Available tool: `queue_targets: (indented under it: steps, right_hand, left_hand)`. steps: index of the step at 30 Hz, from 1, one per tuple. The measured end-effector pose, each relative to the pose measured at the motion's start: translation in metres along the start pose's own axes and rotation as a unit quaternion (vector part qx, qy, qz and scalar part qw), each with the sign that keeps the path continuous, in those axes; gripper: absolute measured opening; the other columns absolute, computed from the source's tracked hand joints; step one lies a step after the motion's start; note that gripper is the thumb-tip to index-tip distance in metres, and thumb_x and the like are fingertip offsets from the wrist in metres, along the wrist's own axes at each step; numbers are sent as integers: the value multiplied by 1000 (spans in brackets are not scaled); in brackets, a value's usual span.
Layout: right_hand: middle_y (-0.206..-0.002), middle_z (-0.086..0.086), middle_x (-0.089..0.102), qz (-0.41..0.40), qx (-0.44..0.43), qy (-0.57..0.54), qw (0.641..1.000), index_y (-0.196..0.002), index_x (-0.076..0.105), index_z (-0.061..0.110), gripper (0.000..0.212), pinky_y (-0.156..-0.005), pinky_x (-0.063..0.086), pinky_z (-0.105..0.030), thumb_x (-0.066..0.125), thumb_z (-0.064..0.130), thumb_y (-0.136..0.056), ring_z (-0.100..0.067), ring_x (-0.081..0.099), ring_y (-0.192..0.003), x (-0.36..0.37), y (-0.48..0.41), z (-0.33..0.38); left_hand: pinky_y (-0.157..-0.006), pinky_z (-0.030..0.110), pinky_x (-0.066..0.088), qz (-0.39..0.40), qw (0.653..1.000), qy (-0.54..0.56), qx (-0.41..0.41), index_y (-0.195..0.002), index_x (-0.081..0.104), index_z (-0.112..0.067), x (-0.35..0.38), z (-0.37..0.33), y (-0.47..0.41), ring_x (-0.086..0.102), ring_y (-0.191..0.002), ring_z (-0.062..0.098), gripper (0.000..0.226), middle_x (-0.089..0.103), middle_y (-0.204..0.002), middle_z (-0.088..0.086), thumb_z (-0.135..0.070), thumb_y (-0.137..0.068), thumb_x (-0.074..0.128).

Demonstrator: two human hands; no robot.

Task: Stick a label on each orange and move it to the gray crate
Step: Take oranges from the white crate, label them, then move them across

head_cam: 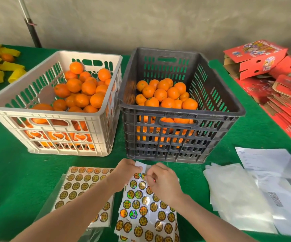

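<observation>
Nearest me, the bottom edge of the label sheet [146, 208] is cut off from sight. It is a glossy white backing covered in round gold labels with a holographic sheen. The left hand [123, 173] pinches its curled top edge. The right hand [162, 182] has thumb and forefinger closed on one label [143, 176] in the top row; I cannot tell whether it has lifted free. A second sheet [81, 186] lies just left, partly under the left forearm, seemingly in a clear sleeve. All this sits on a desk [10, 172] covered in green felt, with pale papers [237, 189] to the right.

Beyond the hands, two slotted plastic crates stand side by side, touching. The white crate [45, 112], with heart cut-outs, holds smooth round oranges [83, 88]. The gray crate [181, 110] on the right holds a second pile [165, 96]; any labels on them are too small to see. Blurred red cartons [256, 56] lie far right.
</observation>
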State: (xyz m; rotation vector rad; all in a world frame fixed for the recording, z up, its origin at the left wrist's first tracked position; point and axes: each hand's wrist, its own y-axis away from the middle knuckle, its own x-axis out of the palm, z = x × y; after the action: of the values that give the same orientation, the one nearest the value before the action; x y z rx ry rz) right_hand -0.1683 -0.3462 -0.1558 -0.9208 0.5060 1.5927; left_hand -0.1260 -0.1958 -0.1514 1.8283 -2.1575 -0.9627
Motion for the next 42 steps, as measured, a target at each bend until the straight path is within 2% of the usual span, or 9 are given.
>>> queue_targets:
  steps: [4,8,12,19,24,31,35,39,42]
  right_hand:
    - [-70,-4,64,-2,96,-108,989,-76,55,16,17,-63,47,-27,60,15,-91,-16,59,-65,-1,-3,-8]
    - [-71,0,63,-52,140,-171,974,-73,59,18,17,-63,42,-19,62,9,-88,-4,53,-64,-7,-7,-8]
    - [-70,-4,59,-88,-11,-203,975,-79,61,10,9,-59,43,-28,61,9,-88,-14,51,-65,-24,-13,21]
    - [-86,0,65,-184,-289,-173,923,-107,54,15,17,-69,47,-14,53,12,-91,0,55,-78,-61,-80,130]
    - [-98,-4,65,-101,-282,-63,952,-127,47,12,33,-77,52,-46,50,9,-94,-22,61,-92,-75,-179,179]
    - [-104,-19,61,128,-184,174,959,-149,-1,33,78,-75,53,-51,49,10,-94,-34,63,-87,-44,-289,184]
    - [-71,-4,55,115,-150,154,970,-148,-10,36,85,-55,52,-44,50,11,-93,-22,58,-58,-18,-306,167]
    - [-86,-8,64,82,-117,114,983,-145,-14,43,91,-63,56,-45,53,13,-92,-23,64,-67,-14,-321,152]
    - [-94,-10,64,80,-117,96,985,-144,-12,46,90,-70,55,-50,54,16,-91,-24,65,-73,-13,-324,148]
  left_hand:
    - [-34,15,24,10,1000,-29,8,-62,38,-13,-1,3,-2,26,-27,5,37,27,-32,-11,-11,-91,61]
    - [-45,19,26,-5,993,-106,54,-65,35,-14,1,5,-2,29,-45,10,37,30,-54,-3,-17,-90,61]
    - [-70,24,46,-71,943,-257,200,-113,56,-14,-14,-2,15,58,-79,14,25,63,-98,0,-25,-91,59]
    - [-50,3,34,-258,822,-115,495,-90,68,-9,-118,-55,59,53,-55,-6,11,60,-70,-15,-9,-83,59]
    - [-52,10,42,-349,819,-86,448,-93,64,-21,-204,-79,41,58,-64,-2,18,60,-79,-19,-4,-91,57]
    - [-80,23,42,-369,864,-173,294,-107,65,-9,-304,-95,-27,61,-97,22,29,65,-103,3,6,-86,50]
    - [-84,33,48,-268,884,-318,212,-122,57,-8,-322,-111,-80,57,-110,28,33,62,-116,11,-3,-89,54]
    - [-57,26,35,-148,853,-477,151,-84,46,-13,-312,-125,-134,51,-77,19,17,42,-76,1,-18,-91,60]
    - [-65,30,41,-76,834,-537,99,-92,51,-10,-303,-123,-170,58,-86,23,27,55,-89,6,-34,-90,63]
